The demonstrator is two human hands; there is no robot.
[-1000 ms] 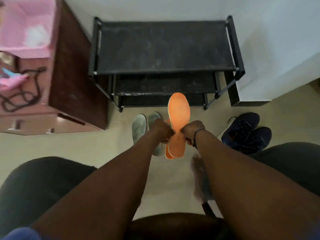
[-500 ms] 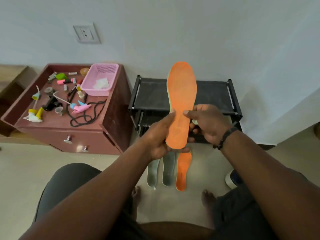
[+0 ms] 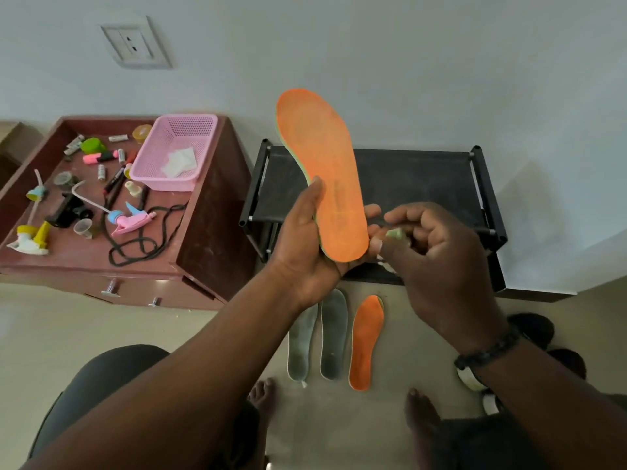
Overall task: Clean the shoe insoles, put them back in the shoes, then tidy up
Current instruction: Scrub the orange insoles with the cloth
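My left hand holds an orange insole upright by its heel end, thumb along its left edge and fingers behind it. Just right of the heel, my right hand pinches a small pale green-white wad, apparently a wipe. On the floor below lie two grey insoles side by side and a second orange insole to their right. Dark shoes show at the right, mostly hidden behind my right forearm.
A black shoe rack stands against the wall behind the insole. To the left, a brown cabinet carries a pink basket with a white cloth, spray heads, markers and a black cord. My bare feet rest on the floor.
The view rose from the floor to the wall. The orange insole was lifted and now tilts left; my right hand came off it and pinches the small wad beside its heel.
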